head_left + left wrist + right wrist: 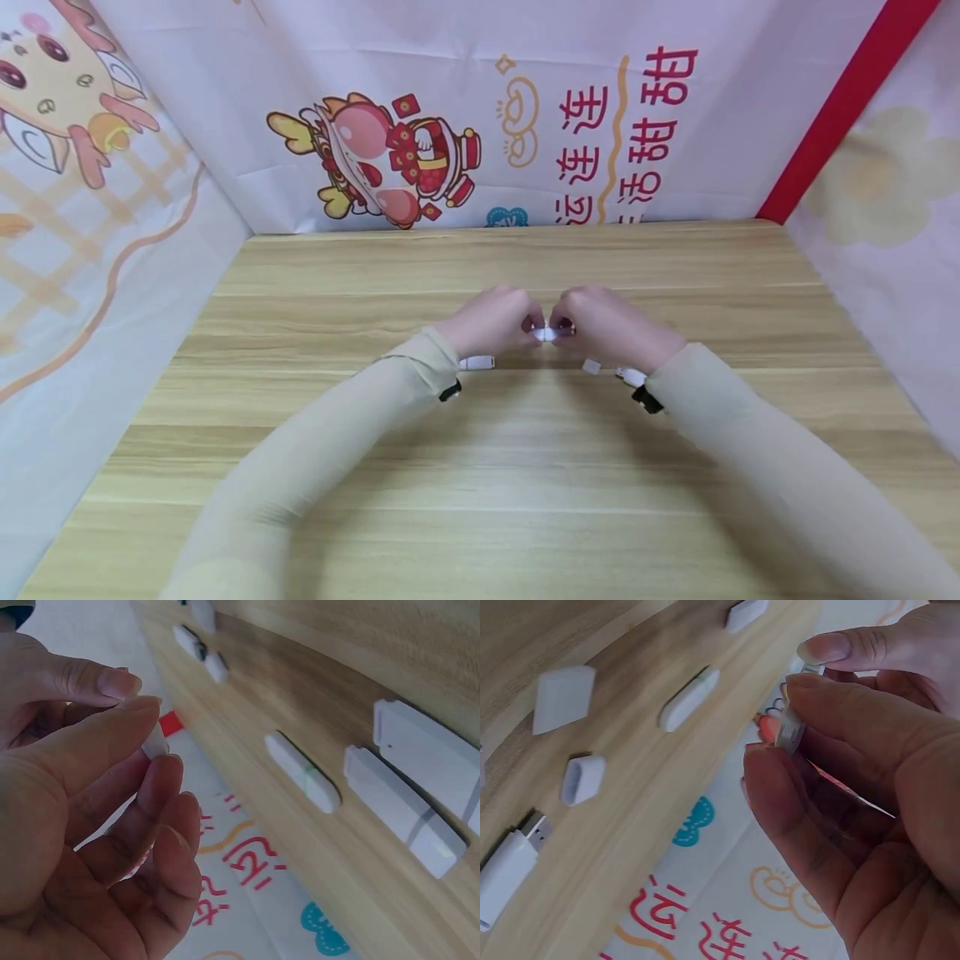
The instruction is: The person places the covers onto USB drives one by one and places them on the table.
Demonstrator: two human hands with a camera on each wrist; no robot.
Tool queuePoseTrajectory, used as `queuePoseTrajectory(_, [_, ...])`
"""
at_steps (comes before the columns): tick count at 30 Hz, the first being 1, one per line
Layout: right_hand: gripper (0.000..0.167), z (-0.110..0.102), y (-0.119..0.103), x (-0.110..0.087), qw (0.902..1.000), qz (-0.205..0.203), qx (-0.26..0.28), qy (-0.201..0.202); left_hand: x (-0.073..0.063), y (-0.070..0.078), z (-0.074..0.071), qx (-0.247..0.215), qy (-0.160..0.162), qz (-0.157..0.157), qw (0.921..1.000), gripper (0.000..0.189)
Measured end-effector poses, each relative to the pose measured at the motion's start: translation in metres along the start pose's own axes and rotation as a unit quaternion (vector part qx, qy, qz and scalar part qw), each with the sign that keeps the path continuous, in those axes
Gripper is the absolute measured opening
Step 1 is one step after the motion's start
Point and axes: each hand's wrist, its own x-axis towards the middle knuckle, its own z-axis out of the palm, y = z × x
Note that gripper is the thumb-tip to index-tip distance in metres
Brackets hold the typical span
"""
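Both hands meet over the far middle of the table, fingertips close together. Between them is a small white USB stick [548, 333], mostly covered by fingers. My left hand [495, 321] pinches its left end between thumb and fingers; in the left wrist view, a white part of the stick [155, 742] shows between the fingertips. My right hand [611, 323] pinches the right end, and the right wrist view shows the stick's narrow side [790, 729] under the fingers. Below the right hand lie a loose white cap [591, 366] and an uncapped USB stick [632, 377] with a bare metal plug.
A capped white stick [477, 362] lies below the left hand. Several more white pieces show in the wrist views, among them a rounded stick [304, 772] and a flat white piece [564, 699]. A printed cloth [420, 50] hangs behind the wooden table [480, 533].
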Motion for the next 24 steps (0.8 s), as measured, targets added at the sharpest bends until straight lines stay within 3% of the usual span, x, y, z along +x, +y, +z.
queuePoseTrajectory(11, [0.005, 0.023, 0.028, 0.019, 0.9972, 0.044, 0.007, -0.060, 0.027, -0.022, 0.020, -0.029, -0.046, -0.036, 0.9979, 0.007])
queuePoseTrajectory(17, [0.003, 0.032, 0.033, 0.024, 0.9957, 0.052, 0.009, -0.076, 0.034, -0.025, 0.027, -0.020, -0.070, -0.035, 0.9967, 0.004])
queuePoseTrajectory(24, [0.005, 0.036, 0.034, 0.026, 0.9959, 0.050, 0.016, -0.074, 0.034, -0.023, 0.027, -0.012, -0.074, -0.035, 0.9965, 0.003])
